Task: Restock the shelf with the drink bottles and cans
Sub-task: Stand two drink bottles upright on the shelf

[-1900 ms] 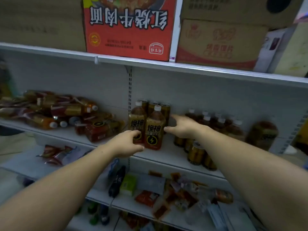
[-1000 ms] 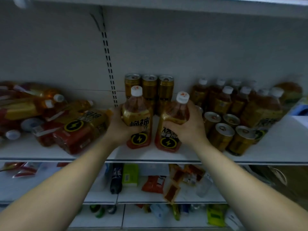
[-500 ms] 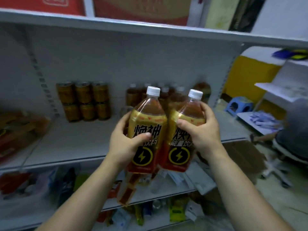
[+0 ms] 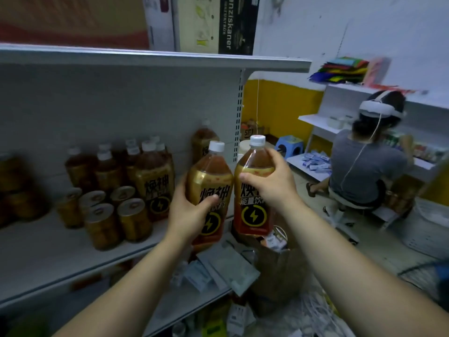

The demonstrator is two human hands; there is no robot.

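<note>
- Head view: the left hand (image 4: 192, 212) grips an energy-drink bottle (image 4: 209, 176) round its label, thumb laid across the front and the other fingers curled out of sight behind it.
- The right hand (image 4: 269, 183) grips a second energy-drink bottle (image 4: 252, 215) higher up, near the shoulder, with the thumb on the front and the fingers wrapped round the far side.
- Both bottles are roughly upright with white caps on. They are held side by side, shoulders just about touching, at the right end of the grey shelf (image 4: 48, 251); I cannot tell if their bases clear its front edge.
- On that shelf, just left of the held pair, stands a group of like bottles (image 4: 153, 173), with gold cans (image 4: 132, 220) in front of them.
- A taller brown bottle (image 4: 202, 139) stands at the back by the upright.
- Below the right-hand bottle is a brown paper bag (image 4: 277, 271).
- Off to the right, a seated person (image 4: 359, 171) in a grey shirt faces another shelf, with a blue stool (image 4: 290, 144) near them.
</note>
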